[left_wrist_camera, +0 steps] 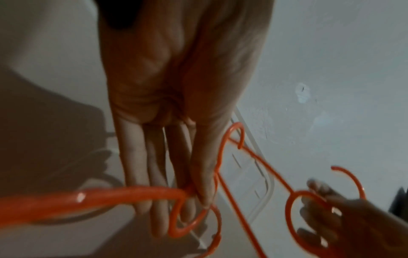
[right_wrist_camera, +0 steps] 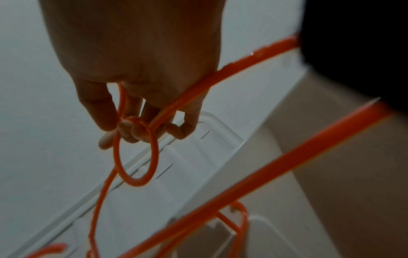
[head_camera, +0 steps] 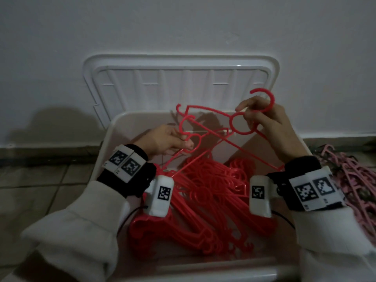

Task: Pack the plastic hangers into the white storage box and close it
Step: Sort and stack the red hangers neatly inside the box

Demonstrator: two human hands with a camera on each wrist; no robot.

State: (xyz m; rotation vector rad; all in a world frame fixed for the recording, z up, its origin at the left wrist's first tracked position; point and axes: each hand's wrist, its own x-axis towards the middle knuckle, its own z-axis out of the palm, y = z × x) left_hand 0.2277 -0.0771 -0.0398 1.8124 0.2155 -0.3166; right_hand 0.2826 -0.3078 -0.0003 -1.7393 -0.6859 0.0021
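Crowding the white storage box (head_camera: 114,127), red hangers (head_camera: 203,200), pink hangers (head_camera: 350,180) beside it

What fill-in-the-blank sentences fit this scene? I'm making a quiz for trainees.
1. The hangers piled in the white storage box are ____ in colour.
2. The lid leans against the ____.
3. The right hand grips a red hanger near its ____.
4. The pile outside the box, on the right, is ____.

Answers: red; wall; hook; pink
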